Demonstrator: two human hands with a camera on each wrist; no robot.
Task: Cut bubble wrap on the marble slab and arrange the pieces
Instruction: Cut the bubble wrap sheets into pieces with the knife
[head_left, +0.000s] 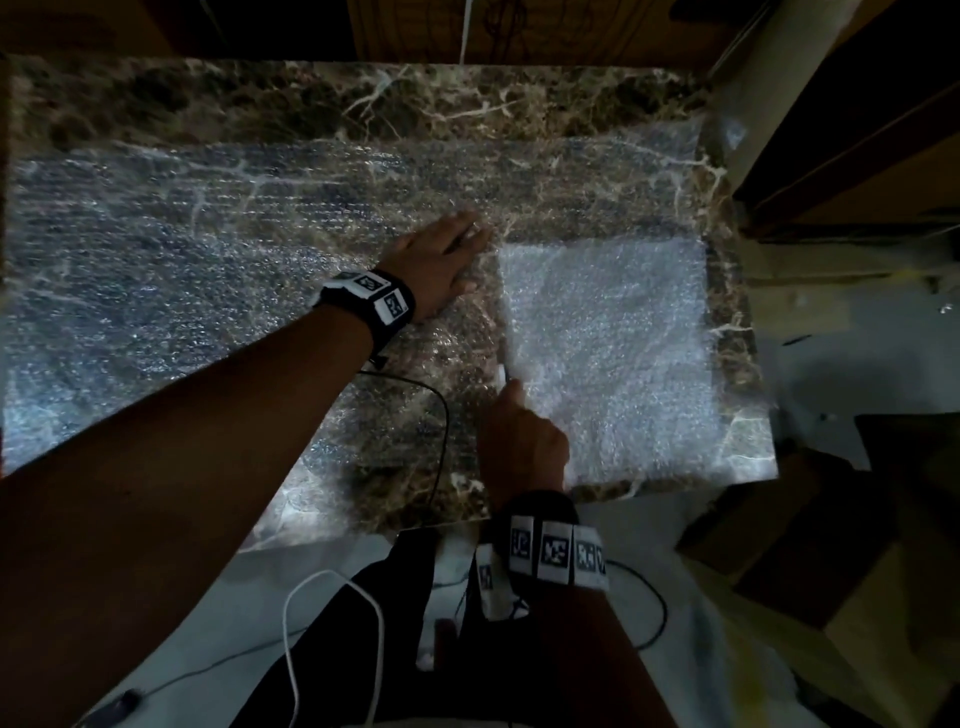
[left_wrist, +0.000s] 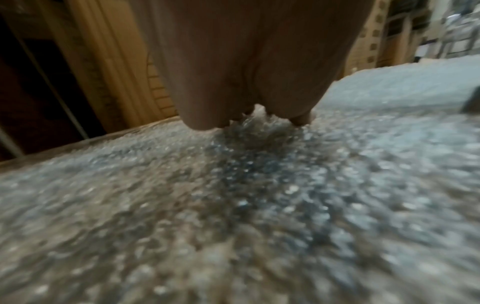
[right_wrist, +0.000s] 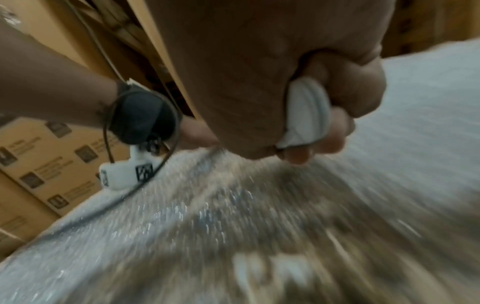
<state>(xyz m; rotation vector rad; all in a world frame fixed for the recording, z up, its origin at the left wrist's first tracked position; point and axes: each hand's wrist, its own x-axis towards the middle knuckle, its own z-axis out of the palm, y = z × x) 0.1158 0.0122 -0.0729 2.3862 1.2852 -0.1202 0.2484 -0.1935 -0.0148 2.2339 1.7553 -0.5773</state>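
A white stack of cut pieces (head_left: 605, 358) lies at the slab's (head_left: 311, 98) right edge; much bubble wrap (head_left: 182, 270) remains uncut. The left hand (head_left: 441, 260) presses flat, and the right hand (head_left: 522, 447) grips a white cutter (right_wrist: 303, 115).

Bubble wrap (head_left: 208, 249) on marble slab (head_left: 467, 98)

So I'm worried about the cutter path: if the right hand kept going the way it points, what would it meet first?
Probably only bubble wrap along the stack edge. The right hand points away from the body; the left hand lies just left of that line, though depth is unclear.
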